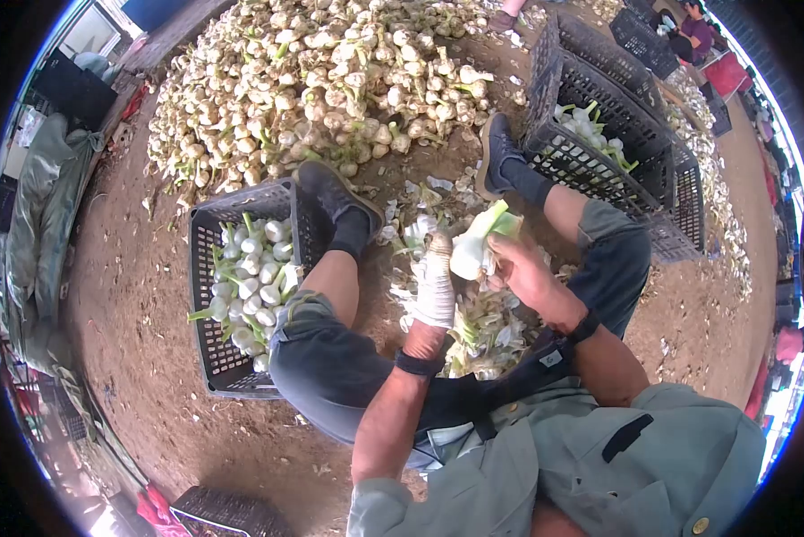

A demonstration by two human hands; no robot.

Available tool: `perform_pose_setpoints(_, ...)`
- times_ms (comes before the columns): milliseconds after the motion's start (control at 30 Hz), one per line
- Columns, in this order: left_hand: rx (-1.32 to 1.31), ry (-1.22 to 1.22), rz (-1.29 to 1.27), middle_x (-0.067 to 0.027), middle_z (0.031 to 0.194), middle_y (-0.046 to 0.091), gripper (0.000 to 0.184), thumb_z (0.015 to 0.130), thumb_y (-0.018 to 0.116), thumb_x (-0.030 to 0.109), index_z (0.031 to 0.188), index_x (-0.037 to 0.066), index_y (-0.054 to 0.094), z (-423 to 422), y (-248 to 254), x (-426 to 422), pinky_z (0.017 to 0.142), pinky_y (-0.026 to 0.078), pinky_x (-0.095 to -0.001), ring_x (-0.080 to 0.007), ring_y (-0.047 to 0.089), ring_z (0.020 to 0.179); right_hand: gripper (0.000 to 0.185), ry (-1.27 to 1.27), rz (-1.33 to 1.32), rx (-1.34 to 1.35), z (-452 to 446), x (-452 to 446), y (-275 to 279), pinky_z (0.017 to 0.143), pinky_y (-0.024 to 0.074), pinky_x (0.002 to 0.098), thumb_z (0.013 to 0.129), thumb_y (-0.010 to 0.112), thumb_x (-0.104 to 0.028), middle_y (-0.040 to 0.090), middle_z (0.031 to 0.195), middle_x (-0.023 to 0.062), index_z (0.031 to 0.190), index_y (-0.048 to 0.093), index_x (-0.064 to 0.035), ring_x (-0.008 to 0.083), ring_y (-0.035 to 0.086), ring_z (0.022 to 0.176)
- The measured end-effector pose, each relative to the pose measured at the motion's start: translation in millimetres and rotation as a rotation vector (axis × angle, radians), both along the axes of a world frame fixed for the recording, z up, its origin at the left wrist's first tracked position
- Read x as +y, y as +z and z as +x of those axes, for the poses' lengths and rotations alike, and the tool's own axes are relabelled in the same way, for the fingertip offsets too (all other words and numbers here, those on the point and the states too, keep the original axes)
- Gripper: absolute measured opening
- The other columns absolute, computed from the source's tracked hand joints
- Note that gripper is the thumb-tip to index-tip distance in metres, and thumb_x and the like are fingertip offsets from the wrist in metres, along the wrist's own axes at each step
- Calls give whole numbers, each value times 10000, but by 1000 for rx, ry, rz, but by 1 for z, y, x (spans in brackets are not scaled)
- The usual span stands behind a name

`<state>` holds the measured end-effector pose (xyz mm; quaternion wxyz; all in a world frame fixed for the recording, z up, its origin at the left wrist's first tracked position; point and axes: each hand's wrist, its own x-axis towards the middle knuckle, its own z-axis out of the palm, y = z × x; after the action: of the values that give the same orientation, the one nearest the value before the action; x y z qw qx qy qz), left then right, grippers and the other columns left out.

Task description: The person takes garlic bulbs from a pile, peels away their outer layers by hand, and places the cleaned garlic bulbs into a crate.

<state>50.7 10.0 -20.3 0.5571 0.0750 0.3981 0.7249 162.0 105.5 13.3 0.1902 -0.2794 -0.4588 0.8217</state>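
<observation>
A white garlic bulb (467, 258) with a thick green stem is raised between my hands, above the ground between my legs. My bare right hand (523, 268) is closed on it, its fingers at the stem and the outer leaves. My left hand (435, 282), in a whitish glove with a dirty tip, is upright close against the bulb's left side. Its fingers are seen edge-on and mostly hidden, so their grip does not show. Below both hands lies a heap of stripped garlic skins and leaves (487, 333).
A black crate (198, 309) of cleaned garlic bulbs (251, 286) stands by my left leg. A large pile of unpeeled garlic (312, 85) spreads ahead. Black crates (599, 166), one holding garlic, stand on the right. Another person (693, 36) is at the far right.
</observation>
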Motion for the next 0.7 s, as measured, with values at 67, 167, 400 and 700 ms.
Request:
perform_pose_setpoints(67,266,24,-10,-66,971,659,678,930,541,547,1295,-23,505,-3,4,-5,619,520,-235,-113,625,758,367,-18,2,1,1,4,0,448,381,202,957,569,-400,618,738,7,1028,605,-42,53,504,496)
perform_pose_setpoints(167,524,218,81,-93,1087,627,642,874,706,371,1312,-40,480,13,10,1,835,517,-291,-158,611,922,413,-31,86,-83,3,14,7,437,378,211,959,552,-446,611,723,7,1009,613,-40,54,500,492)
perform_pose_setpoints(400,1165,242,-167,-161,1111,589,751,683,866,244,1268,-42,491,10,6,-1,896,499,-328,-243,608,998,362,-32,467,-327,5,17,12,446,376,230,951,597,-346,576,645,3,851,655,-4,62,479,479)
perform_pose_setpoints(700,-23,40,60,-51,856,649,602,913,507,603,1153,56,585,6,12,-3,506,496,-254,-110,597,627,288,12,122,-166,14,12,1,464,366,242,972,573,-257,568,656,9,877,636,7,70,460,490)
